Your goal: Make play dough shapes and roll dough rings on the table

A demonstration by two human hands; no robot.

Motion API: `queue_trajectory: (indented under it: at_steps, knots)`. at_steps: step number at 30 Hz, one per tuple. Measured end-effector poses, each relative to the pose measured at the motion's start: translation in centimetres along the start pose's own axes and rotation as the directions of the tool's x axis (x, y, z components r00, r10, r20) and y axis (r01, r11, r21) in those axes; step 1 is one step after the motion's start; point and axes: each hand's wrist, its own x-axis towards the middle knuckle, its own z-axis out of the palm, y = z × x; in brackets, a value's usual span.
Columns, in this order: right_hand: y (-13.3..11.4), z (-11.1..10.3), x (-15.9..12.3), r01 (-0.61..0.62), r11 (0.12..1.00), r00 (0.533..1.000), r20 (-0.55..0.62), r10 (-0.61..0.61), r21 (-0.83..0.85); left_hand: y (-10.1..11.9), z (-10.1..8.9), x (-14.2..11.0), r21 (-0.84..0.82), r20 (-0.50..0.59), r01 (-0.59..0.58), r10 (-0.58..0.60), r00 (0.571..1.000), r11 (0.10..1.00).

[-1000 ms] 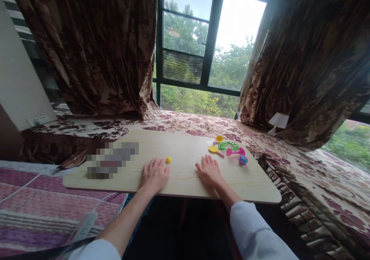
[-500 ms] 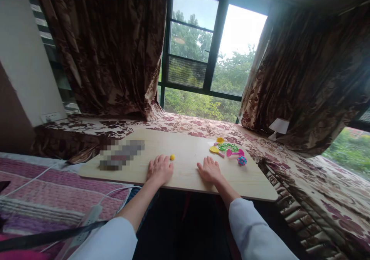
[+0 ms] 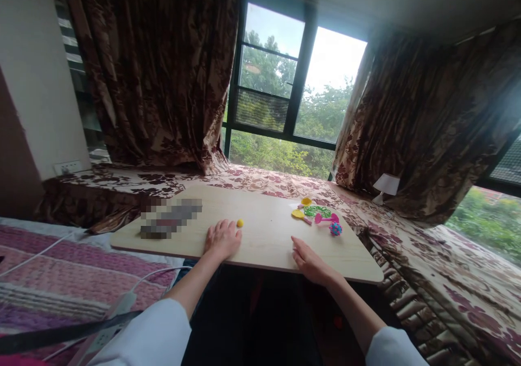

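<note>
My left hand lies palm down on the light wooden tabletop, fingers stretched forward. Just beyond its fingertips, to the right, sits a small yellow ball, apart from the hand. Near the front edge of the table my right hand is turned on its side, its fingers extended and holding nothing. Farther back on the right lie two yellow spoon-like toys, a tangle of green string or beads, a pink dumbbell-shaped toy and a blue-and-pink knobbly ball.
A blurred-out grey object lies at the table's left. Behind is a sill with floral cloth, bearing a small white lamp at right. A striped quilt and a white power strip are at lower left.
My right hand has drawn back toward the front edge and rolled from palm down onto its side. The left hand stays in place beside the yellow ball. The view has tilted slightly up.
</note>
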Motion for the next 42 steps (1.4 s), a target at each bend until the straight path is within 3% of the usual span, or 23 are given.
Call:
queue_trajectory:
  at_steps: [4, 8, 11, 15, 20, 24, 30, 36, 42]
  knots:
    - [1.4, -1.4, 0.7, 0.084, 0.996, 0.99, -0.116, -0.079, 0.039, -0.2, 0.6, 0.2, 0.005, -0.03, 0.009, -0.008, 1.0, 1.0]
    - [1.4, -1.4, 2.1, 0.045, 0.998, 0.981, -0.187, -0.052, -0.044, -0.5, 1.3, 0.3, 0.011, -0.045, 0.004, -0.004, 0.999, 1.0]
    - [0.9, -1.3, 5.0, 0.007, 0.998, 0.977, -0.211, -0.021, -0.065, -0.6, 1.5, 0.3, 0.016, -0.049, 0.001, 0.0, 0.999, 1.0]
    - [0.2, -0.9, 10.9, -0.074, 0.993, 0.966, -0.253, 0.05, -0.086, -0.6, 1.4, 0.5, 0.025, -0.058, -0.01, 0.011, 0.998, 1.0]
    - [-1.2, 0.8, 16.2, -0.093, 0.987, 0.975, -0.214, 0.064, -0.131, -0.7, 1.2, 0.6, 0.033, -0.075, -0.02, 0.023, 0.997, 0.999]
    - [-1.7, 1.5, 16.7, -0.028, 0.985, 0.991, -0.134, 0.005, -0.17, -0.8, 1.2, 0.5, 0.03, -0.086, -0.027, 0.03, 0.996, 0.999]
    - [-1.1, 0.6, 16.2, 0.024, 0.979, 1.0, -0.013, -0.027, -0.202, -0.8, 1.4, 0.3, 0.012, -0.075, -0.021, 0.022, 0.997, 1.0]
    - [-2.4, 1.0, 19.5, -0.04, 0.976, 0.998, -0.055, 0.029, -0.213, -0.8, 1.4, 0.4, 0.008, -0.075, -0.018, 0.019, 0.997, 1.0]
    - [-3.6, 3.7, 21.9, -0.149, 0.966, 0.989, -0.037, 0.145, -0.21, -1.0, 1.2, 0.4, 0.021, -0.101, -0.029, 0.031, 0.994, 0.999]
